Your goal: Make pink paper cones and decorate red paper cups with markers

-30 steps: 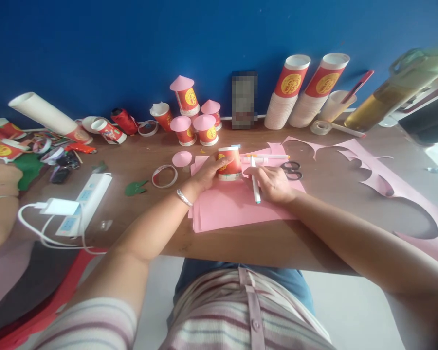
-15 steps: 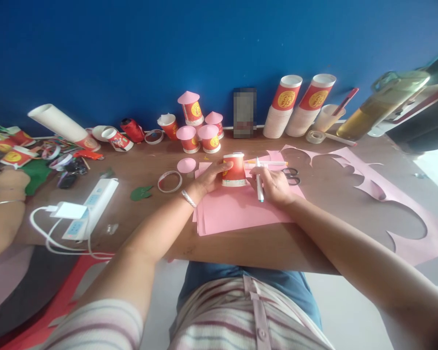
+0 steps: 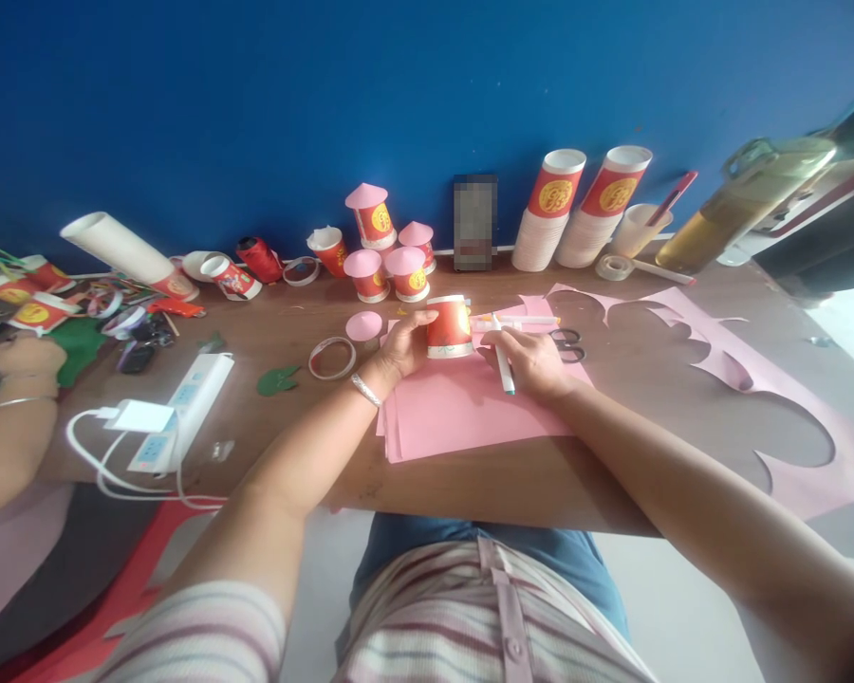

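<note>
My left hand [image 3: 407, 343] grips a red paper cup [image 3: 448, 324] by its left side, over a stack of pink paper [image 3: 462, 408]. A white band with faint green marks runs round the cup's lower edge. Closed round a white marker pen [image 3: 503, 365], my right hand [image 3: 532, 360] is just right of the cup, apart from it; the pen's lower end points down. Behind that hand lie another marker with an orange part [image 3: 541, 321] and dark-handled scissors [image 3: 570, 345]. A small pink paper cone [image 3: 363, 326] and a tape ring [image 3: 331, 358] lie to the left.
Cups with pink cone roofs [image 3: 407, 270] stand at the back, near a phone-like blurred rectangle [image 3: 474, 223] and two cup stacks [image 3: 541, 237]. Cut pink paper [image 3: 789, 408] spreads right. A power strip [image 3: 181, 413] lies left, beside another person's arm [image 3: 14, 427].
My left hand has shifted the cup slightly left and turned it, showing more of the yellow print on its right side. The right hand keeps the marker almost in place.
</note>
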Tool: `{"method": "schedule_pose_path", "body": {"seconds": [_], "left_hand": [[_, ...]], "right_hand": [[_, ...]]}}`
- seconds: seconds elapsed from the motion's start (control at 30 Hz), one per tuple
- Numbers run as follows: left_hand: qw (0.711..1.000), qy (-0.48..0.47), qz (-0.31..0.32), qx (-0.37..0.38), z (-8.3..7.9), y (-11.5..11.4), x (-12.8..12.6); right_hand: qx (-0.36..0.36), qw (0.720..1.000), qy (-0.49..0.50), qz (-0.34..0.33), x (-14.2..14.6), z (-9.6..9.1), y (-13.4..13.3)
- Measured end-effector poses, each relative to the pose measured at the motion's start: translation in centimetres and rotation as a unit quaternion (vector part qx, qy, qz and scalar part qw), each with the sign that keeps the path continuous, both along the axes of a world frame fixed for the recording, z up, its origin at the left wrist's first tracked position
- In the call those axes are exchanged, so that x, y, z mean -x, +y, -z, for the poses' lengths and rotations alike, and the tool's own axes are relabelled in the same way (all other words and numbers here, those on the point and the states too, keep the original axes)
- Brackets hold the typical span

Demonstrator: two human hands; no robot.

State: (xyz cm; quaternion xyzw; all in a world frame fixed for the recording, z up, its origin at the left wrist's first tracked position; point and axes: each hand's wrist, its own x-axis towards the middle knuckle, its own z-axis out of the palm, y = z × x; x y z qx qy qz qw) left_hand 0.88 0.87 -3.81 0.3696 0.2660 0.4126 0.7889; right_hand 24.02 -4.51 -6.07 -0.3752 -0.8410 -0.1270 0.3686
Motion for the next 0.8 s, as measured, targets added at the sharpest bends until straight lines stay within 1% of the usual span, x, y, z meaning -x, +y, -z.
{"method": "schedule_pose_path", "body": {"seconds": [0.13, 0.33, 0.43, 0.5, 0.63, 0.8], "left_hand": [[1.0, -0.009, -0.006, -0.001, 0.2, -0.1, -0.1], [0.999, 0.0, -0.037, -0.006, 1.3, 0.1, 0.2], [0.999, 0.005, -0.039, -0.016, 1.5, 0.0, 0.4], [0.999, 0.006, -0.03, -0.019, 1.4, -0.1, 0.4], [1.0, 0.001, 0.009, -0.026, 0.8, -0.3, 0.1], [0.998, -0.014, 0.037, -0.052, 0.3, -0.6, -0.1]], "right_hand": [[0.001, 1.0, 0.005, -0.008, -0.1, 0.0, 0.0], [0.019, 1.0, 0.007, -0.017, -0.5, 0.0, -0.3], [0.021, 1.0, -0.005, -0.017, -0.6, -0.2, -0.6], [0.006, 1.0, -0.012, -0.018, -0.4, -0.5, -0.9], [-0.035, 0.999, 0.005, -0.016, 0.4, -1.2, -1.5], [-0.047, 0.998, 0.009, -0.026, 0.9, -1.8, -2.0]]}}
